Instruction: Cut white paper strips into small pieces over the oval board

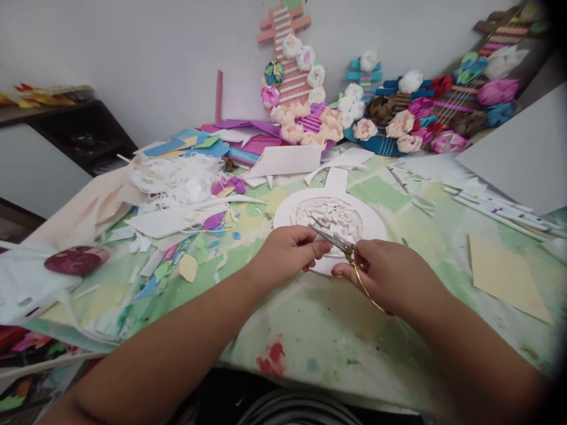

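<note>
My right hand [392, 271] grips a pair of scissors [333, 238] by its gold-coloured handles, the metal blades pointing left and away from me. Close to the blades, my left hand [286, 254] is closed in a pinch; whatever lies between its fingertips is too small or hidden to make out. Beneath both hands lies a round white ring-shaped cutout [286, 206] with a short neck at its far side. A pile of small white cut pieces [325, 211] fills its middle, partly covered by the scissors and my fingers.
Tangled white string [181, 177], paper scraps [188, 267] and a dark red object [76, 260] lie to the left. Paper-flower-decorated instrument shapes [295, 77] lean on the back wall. White sticks [500, 209] and a cream sheet [507, 274] are on the right.
</note>
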`<state>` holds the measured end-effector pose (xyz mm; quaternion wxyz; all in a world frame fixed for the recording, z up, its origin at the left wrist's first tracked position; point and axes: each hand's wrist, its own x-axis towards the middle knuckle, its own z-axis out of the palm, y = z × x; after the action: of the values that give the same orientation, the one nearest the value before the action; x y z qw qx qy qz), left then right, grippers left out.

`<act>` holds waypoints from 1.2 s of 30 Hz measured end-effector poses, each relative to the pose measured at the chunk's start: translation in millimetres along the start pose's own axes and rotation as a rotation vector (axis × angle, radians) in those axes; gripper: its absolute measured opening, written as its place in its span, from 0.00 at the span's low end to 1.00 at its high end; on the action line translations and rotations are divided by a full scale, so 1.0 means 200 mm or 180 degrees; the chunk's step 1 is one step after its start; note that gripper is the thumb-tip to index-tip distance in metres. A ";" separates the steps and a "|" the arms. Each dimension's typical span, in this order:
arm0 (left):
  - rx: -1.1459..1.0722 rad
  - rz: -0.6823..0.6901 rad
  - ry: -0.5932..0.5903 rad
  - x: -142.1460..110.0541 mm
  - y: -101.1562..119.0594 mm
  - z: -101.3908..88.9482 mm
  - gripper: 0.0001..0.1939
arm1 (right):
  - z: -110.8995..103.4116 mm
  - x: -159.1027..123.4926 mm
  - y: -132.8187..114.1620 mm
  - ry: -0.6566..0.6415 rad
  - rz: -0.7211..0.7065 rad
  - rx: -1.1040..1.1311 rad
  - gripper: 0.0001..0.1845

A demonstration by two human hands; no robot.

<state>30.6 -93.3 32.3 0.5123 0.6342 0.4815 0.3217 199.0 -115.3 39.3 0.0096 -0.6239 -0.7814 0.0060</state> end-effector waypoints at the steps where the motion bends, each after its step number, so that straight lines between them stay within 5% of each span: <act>1: 0.0015 -0.0012 -0.0003 0.00 0.00 0.00 0.13 | 0.00 0.00 0.00 0.0013 -0.0004 -0.0002 0.24; 10: 0.0178 0.0197 -0.0144 -0.01 0.02 0.02 0.05 | 0.02 0.00 0.00 0.0043 -0.0157 0.0387 0.23; 24: 0.0104 -0.0098 -0.0241 0.00 0.00 0.01 0.10 | 0.02 0.02 0.02 -0.0033 -0.0083 -0.0022 0.23; 36: 0.0315 0.0182 -0.0289 -0.01 0.01 0.02 0.05 | 0.04 0.00 -0.01 -0.0021 -0.0126 0.0224 0.23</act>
<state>33.7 -96.0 32.8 0.4922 0.6862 0.4548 0.2829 196.8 -115.9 30.6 0.0291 -0.6076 -0.7930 0.0353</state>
